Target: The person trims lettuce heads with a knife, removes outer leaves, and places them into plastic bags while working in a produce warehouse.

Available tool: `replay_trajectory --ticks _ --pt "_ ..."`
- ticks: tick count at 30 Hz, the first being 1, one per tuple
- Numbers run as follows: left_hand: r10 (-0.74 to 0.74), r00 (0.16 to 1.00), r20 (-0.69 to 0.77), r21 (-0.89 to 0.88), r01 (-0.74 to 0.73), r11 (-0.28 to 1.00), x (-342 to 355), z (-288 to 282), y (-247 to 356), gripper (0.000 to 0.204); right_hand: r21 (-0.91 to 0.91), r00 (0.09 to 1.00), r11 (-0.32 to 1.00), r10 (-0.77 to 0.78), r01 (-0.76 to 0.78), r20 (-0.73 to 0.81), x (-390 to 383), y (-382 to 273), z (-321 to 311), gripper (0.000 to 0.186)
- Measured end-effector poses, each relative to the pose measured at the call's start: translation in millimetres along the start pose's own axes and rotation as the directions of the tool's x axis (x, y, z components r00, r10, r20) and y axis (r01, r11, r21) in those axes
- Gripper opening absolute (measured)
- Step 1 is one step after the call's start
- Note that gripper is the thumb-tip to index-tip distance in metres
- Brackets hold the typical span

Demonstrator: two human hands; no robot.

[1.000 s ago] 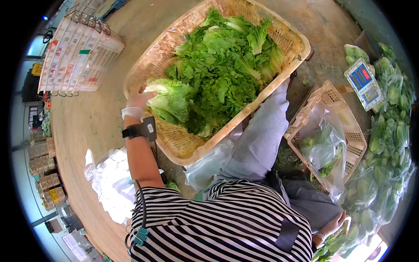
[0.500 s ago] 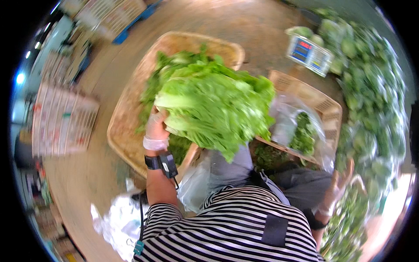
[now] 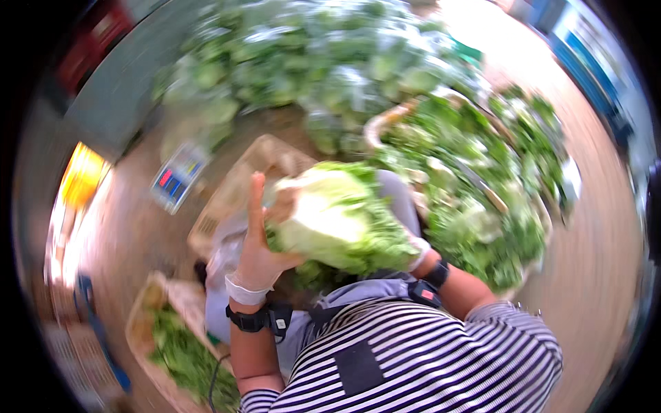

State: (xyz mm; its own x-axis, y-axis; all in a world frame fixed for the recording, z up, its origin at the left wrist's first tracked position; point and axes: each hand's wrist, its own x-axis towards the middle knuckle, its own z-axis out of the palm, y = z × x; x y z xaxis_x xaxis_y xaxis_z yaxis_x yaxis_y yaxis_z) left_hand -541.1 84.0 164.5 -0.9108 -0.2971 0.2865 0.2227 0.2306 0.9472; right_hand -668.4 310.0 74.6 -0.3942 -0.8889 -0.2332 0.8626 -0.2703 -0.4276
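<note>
A pale green lettuce head (image 3: 330, 213) is held before my striped shirt, blurred by motion. My left hand (image 3: 259, 244), in a thin glove, is raised at its left side, fingers spread and upright. My right hand (image 3: 413, 248) grips the head from the right, its fingertips hidden under the leaves. Just right of the lettuce, a knife (image 3: 496, 198) lies on leafy greens in a pale-rimmed container (image 3: 374, 127). Behind the lettuce is a plastic crate (image 3: 255, 151).
Bagged greens (image 3: 289, 62) are piled across the back, with a digital scale (image 3: 177, 177) at their left. Another crate (image 3: 138, 323) of leaves sits at lower left, beside my leg. Wooden-coloured floor (image 3: 592, 261) shows at right; a yellow object (image 3: 81, 175) stands far left.
I have turned right, bringing the bagged pile to the front. The lettuce came out of the large crate in my left hand; now my right hand grips it and my left fingers are spread.
</note>
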Motion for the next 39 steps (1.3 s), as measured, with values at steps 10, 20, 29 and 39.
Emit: replay_trajectory --ticks 10,20,29,39 --pt "-0.365 0.918 0.158 -0.882 0.297 0.366 19 73 -135 0.087 -0.951 0.673 -0.171 -0.738 -0.258 -0.050 -86 -127 -37 0.033" --pt "-0.476 0.664 0.577 -0.448 0.744 0.495 84 146 -102 0.093 -0.716 0.440 -0.320 -0.898 -0.620 0.020 -165 -182 -128 0.026" --pt "-0.156 0.538 0.828 -0.278 0.636 0.720 156 232 -44 0.096 -0.991 0.622 -0.114 -0.771 0.070 0.133 -170 -192 -34 0.028" --pt "-0.199 0.424 0.884 -0.126 0.625 0.770 155 243 -49 0.095 -0.829 0.739 -0.556 -0.586 -0.067 0.333 -171 -211 -29 0.029"
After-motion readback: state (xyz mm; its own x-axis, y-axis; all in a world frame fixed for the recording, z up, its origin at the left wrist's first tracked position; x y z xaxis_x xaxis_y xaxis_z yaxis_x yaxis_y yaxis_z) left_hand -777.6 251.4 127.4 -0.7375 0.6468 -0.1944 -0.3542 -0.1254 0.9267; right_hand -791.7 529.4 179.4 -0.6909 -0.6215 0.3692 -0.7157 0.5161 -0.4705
